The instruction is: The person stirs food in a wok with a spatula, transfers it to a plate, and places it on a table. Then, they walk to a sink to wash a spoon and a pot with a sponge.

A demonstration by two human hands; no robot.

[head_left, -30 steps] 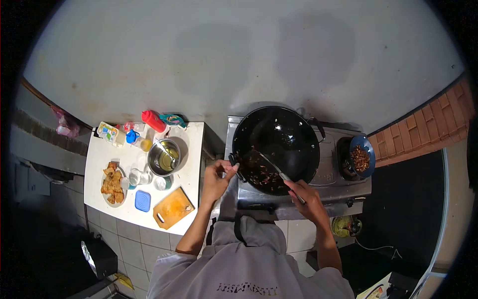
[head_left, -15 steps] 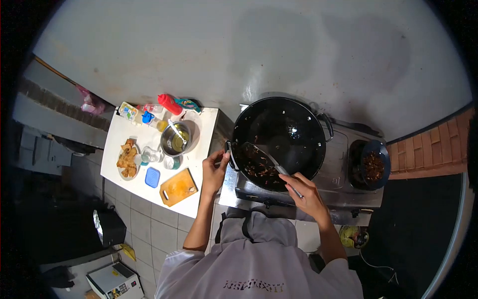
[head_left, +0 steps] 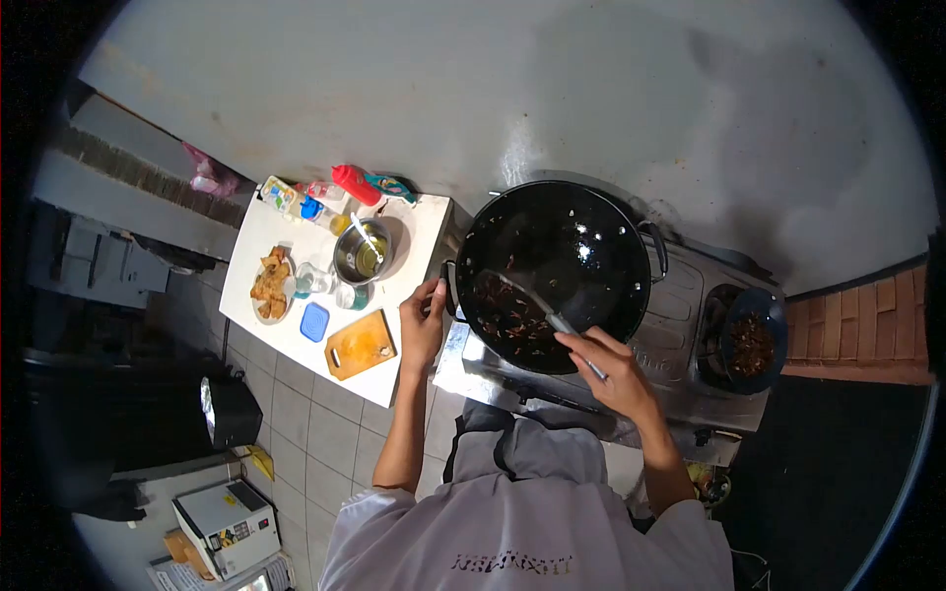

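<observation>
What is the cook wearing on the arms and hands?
Pale grey sleeves stop near the elbows, and everything below them is bare. The left hand and right hand have no gloves, and no watch or rings show.

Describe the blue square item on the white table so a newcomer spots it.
Left of the wok stands a white table. Near its front edge, beside the wooden cutting board, lies the blue item. It alone is flat, square and blue.

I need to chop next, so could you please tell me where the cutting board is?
In the head view, the cutting board lies on the white table, left of the wok, between the blue lid and the left hand.
</observation>
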